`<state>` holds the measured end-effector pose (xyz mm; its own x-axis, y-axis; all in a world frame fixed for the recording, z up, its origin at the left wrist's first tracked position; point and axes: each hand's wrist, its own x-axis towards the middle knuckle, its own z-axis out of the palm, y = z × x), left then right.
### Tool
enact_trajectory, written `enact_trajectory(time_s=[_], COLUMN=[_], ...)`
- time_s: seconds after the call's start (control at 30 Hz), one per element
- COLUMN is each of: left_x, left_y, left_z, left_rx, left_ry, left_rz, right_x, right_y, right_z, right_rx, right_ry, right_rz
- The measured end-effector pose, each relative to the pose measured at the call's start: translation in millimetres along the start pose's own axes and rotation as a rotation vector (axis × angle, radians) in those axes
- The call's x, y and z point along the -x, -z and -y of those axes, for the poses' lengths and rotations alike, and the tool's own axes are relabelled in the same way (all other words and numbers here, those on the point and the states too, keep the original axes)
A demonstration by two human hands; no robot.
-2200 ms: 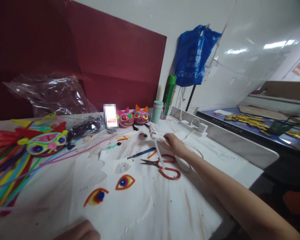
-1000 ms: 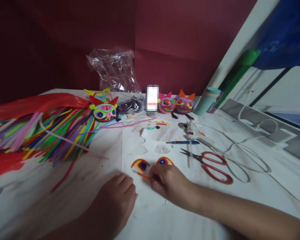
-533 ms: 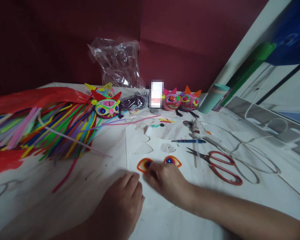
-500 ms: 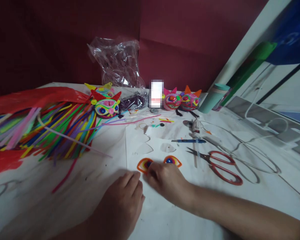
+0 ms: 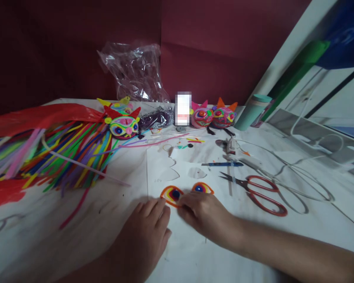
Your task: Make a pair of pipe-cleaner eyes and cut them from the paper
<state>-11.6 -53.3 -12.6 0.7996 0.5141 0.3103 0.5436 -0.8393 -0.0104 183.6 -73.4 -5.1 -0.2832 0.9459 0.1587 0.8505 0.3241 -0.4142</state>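
Two eye-shaped pieces with orange rims, yellow and red rings and dark blue centres lie on a white paper sheet (image 5: 162, 165). My left hand (image 5: 150, 226) rests at the lower left tip of the left eye-shaped piece (image 5: 171, 195), fingers bent and close together on its rim. At that piece's right edge, my right hand (image 5: 202, 210) has its thumb and forefinger pinched, and they cover part of the rim. Just behind the right knuckles sits the right eye-shaped piece (image 5: 200, 188), its lower edge hidden.
Red-handled scissors (image 5: 250, 188), a blue craft knife (image 5: 222, 164) and a glue gun (image 5: 231, 148) with its cable lie right. Colourful pipe cleaners (image 5: 73, 153) spread left. Behind are small decorated animal heads (image 5: 124, 126), a phone (image 5: 183, 108), a plastic bag (image 5: 135, 70) and a green cylinder (image 5: 252, 114).
My right hand has shifted slightly right, uncovering more of the left eye-shaped piece's blue centre. My left fingertips have moved up onto its rim. The view has tilted a little.
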Motion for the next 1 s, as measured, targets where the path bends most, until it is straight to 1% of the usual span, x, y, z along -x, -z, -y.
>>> enact_trajectory(time_s=[0.13, 0.23, 0.3, 0.43, 0.53, 0.63, 0.73, 0.87, 1.0], left_x=[-2, -3, -4, -7, -7, -9, -14, -23, -23], left_y=[-2.3, -1.4, 0.4, 2.7, 1.5, 0.8, 3.6, 8.1, 6.7], left_z=[2, 1, 0, -1, 1, 2, 1, -2, -3], left_rx=[0.008, 0.013, 0.02, 0.029, 0.041, 0.071, 0.084, 0.03, -0.012], left_ry=[-0.022, -0.037, -0.028, 0.0, -0.008, -0.008, 0.003, 0.028, 0.014], left_rz=[-0.002, -0.003, 0.025, 0.093, 0.106, 0.107, 0.167, 0.227, 0.199], right_x=[7, 8, 8, 5, 3, 0, -3, -7, -4], right_y=[6, 7, 7, 5, 3, 1, 1, 5, 14], right_z=[-11, -9, -6, -3, -7, -11, -14, -14, -21], right_rx=[0.018, 0.038, 0.037, 0.039, 0.107, 0.201, 0.254, 0.261, 0.241], right_ry=[0.06, 0.11, 0.144, 0.181, 0.17, 0.122, 0.083, 0.074, 0.074], right_rz=[-0.057, -0.044, -0.03, -0.056, -0.071, -0.075, -0.054, -0.023, -0.057])
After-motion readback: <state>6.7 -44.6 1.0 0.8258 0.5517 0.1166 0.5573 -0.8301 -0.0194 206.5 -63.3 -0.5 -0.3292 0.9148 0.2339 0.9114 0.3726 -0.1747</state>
